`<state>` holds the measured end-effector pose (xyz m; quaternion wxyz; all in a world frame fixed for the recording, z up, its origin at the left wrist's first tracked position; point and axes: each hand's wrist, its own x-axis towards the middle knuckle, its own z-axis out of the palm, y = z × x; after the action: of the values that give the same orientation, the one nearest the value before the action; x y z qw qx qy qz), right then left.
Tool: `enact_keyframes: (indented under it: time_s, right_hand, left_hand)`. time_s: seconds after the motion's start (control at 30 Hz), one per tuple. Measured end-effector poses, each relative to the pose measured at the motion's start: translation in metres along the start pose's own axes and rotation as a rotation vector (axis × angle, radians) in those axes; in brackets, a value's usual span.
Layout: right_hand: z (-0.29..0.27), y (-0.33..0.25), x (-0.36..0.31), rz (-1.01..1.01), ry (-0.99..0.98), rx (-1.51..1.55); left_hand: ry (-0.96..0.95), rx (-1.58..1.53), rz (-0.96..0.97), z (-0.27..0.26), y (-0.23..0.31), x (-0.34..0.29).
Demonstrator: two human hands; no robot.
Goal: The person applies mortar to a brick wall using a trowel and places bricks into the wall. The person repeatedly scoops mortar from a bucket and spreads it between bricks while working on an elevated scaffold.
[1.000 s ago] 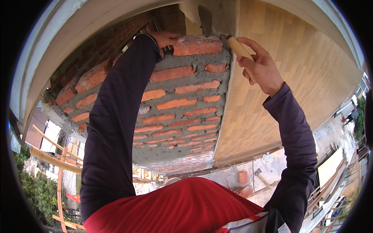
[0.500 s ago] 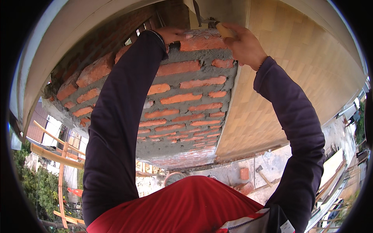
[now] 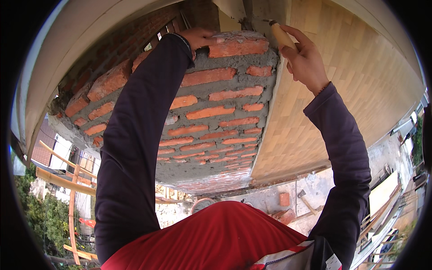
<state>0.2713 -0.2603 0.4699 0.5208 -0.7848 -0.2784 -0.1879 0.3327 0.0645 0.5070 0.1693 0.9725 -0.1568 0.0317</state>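
The landmark here is the top brick point(image 3: 237, 47), the red one bedded in wet grey mortar at the crown of the brick wall point(image 3: 211, 117), and everything is placed from it.

Nearest the camera, both dark-sleeved forearms rise toward that brick. The left hand point(image 3: 201, 38) rests on its left end, fingers curled over the upper edge and pressing on it; it touches the brick directly and is the nearer hand. The right hand point(image 3: 305, 60) is just beyond the brick's right end, closed around the pale wooden handle of a trowel point(image 3: 281, 36). The handle slants up and to the left, its metal neck pointing at the joint where the brick's right end meets the grey column behind; the blade itself is hidden, so whether it touches the mortar cannot be told.

The brick's long axis runs left to right, spanning between the two hands, level with the course below it.

Farther off, right of the brick, a panelled wooden surface point(image 3: 346, 90) runs away; far below it lie loose bricks point(image 3: 284, 198) and a hammer point(image 3: 305, 200) on the ground.
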Motion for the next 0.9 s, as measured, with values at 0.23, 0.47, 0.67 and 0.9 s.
enact_keyframes:
  time_s: [0.23, 0.47, 0.67, 0.9]
  right_hand:
    - [0.0, 0.012, -0.01, 0.033, -0.067, -0.018]
    - [0.018, 0.011, -0.012, 0.023, -0.069, 0.091]
    - [0.029, 0.013, -0.013, -0.003, -0.077, 0.122]
    - [0.031, 0.013, -0.018, 0.044, -0.068, 0.193]
  left_hand:
    - [0.014, 0.099, 0.032, 0.0, -0.008, 0.006]
    - [-0.03, 0.071, -0.013, 0.0, -0.015, 0.015]
    - [-0.011, 0.089, -0.059, -0.001, -0.01, 0.011]
    - [-0.052, 0.167, 0.031, -0.002, -0.028, 0.025]
